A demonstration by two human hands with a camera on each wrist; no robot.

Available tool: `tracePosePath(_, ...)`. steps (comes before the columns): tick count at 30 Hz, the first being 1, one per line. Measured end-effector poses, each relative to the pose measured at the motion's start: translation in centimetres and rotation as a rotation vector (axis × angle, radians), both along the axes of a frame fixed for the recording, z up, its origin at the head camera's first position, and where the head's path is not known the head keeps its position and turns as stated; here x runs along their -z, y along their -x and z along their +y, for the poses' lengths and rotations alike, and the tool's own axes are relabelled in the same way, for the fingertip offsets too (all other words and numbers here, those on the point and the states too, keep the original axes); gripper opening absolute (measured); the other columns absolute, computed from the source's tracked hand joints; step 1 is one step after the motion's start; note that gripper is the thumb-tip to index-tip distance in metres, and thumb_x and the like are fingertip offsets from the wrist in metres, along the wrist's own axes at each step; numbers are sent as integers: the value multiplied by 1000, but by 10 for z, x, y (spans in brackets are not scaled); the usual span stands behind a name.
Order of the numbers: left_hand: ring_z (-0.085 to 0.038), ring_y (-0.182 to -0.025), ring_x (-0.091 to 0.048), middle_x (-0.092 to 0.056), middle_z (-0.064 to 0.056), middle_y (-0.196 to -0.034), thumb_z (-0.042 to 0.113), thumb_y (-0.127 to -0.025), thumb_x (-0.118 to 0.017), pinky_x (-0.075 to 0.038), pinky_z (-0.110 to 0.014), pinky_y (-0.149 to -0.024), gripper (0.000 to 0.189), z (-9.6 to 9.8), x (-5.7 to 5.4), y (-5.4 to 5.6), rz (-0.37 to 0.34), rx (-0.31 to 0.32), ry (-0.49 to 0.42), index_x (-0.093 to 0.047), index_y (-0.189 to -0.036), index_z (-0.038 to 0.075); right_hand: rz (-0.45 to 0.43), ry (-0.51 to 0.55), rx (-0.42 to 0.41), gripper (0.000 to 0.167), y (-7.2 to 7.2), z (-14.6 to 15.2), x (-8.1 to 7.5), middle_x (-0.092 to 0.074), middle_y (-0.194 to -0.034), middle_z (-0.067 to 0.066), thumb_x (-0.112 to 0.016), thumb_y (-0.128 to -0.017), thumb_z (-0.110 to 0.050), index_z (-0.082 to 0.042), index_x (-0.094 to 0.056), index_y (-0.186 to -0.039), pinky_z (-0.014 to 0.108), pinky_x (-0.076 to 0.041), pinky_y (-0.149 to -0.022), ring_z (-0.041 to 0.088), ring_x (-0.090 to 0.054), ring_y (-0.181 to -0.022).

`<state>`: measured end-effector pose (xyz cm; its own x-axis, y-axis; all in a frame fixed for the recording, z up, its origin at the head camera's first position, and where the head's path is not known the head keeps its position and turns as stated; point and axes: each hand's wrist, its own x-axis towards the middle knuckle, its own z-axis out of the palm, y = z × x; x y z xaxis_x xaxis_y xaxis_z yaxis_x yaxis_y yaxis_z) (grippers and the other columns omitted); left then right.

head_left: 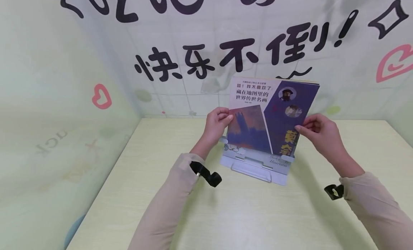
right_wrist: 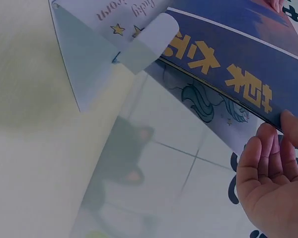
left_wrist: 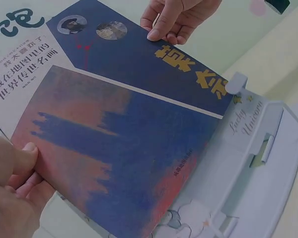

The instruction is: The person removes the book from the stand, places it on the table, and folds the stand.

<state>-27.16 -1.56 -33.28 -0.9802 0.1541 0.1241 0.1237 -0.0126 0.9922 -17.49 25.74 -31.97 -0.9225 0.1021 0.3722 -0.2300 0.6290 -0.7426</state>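
A thin book (head_left: 250, 126) with a blue cover and a painting of a hazy tower leans upright on a pale book stand (head_left: 279, 178). My left hand (head_left: 215, 125) pinches its left edge between thumb and fingers. At the opposite edge, my right hand (head_left: 324, 137) holds the book with the thumb on the cover and the fingers behind. In the left wrist view, a clip (left_wrist: 237, 83) of the stand sits at the book's lower corner. The right wrist view shows the stand's patterned back plate (right_wrist: 208, 101) behind the book. The book hides most of that plate.
Both stand and book are on a light wood table (head_left: 155, 164). Behind them hangs a pale wall covering (head_left: 180, 96) with large black characters and hearts. A similar covering (head_left: 64, 117) runs along the left side. Black wrist mounts (head_left: 206, 174) hang below the sleeves.
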Motion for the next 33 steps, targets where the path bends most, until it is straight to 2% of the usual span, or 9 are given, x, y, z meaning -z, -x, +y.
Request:
tracePosePath(8,-14,-79,-60,-63,-23,-97,-3,-86,-58,-52,-28,-77,19,6,-17,-12,32,25,-49,-54,-104,-8,28,55,0,21,-11,7,-14,-53,-75,-14,-66,-83,-4,5,-51,-96,7,-43,-56,-4,-53,-64)
tracePosePath(12,-12,-76,-61,-65,-20,-94,-3,-86,-59,-52,-27,-75,18,9,-24,-21,3,40,-72,-55,-103,-7,43,101,17,21,-18,13,-18,-55,-77,-14,-67,-81,-1,0,-52,-95,7,-45,-59,-3,-55,-66)
tracePosePath(18,-11,-72,-61,-66,-15,-89,-3,-85,-61,-53,-26,-72,18,17,-31,-38,-74,68,-103,-56,-102,-6,55,187,-21,23,-33,27,-25,-57,-80,-11,-66,-80,2,-12,-56,-96,6,-46,-62,-1,-56,-69)
tracePosePath(25,-11,-71,-61,-65,-16,-91,-3,-86,-60,-54,-26,-69,20,31,-30,-59,-146,149,-130,-55,-105,-7,38,142,-5,22,-50,49,-26,-58,-80,-12,-64,-82,3,-12,-57,-97,7,-45,-61,-1,-56,-69)
tracePosePath(30,-11,-72,-61,-65,-18,-92,-4,-86,-60,-55,-29,-70,21,45,-23,-76,-164,204,-136,-55,-105,-8,-44,136,-28,21,-64,74,-19,-58,-79,-13,-62,-85,2,-15,-55,-96,7,-45,-59,-1,-57,-67)
tracePosePath(33,-13,-72,-61,-65,-16,-88,-4,-84,-61,-55,-29,-68,19,56,-15,-87,-181,217,-118,-56,-103,-6,-101,119,-42,19,-71,89,-13,-59,-76,-12,-61,-86,1,-14,-54,-95,7,-45,-59,0,-57,-64)
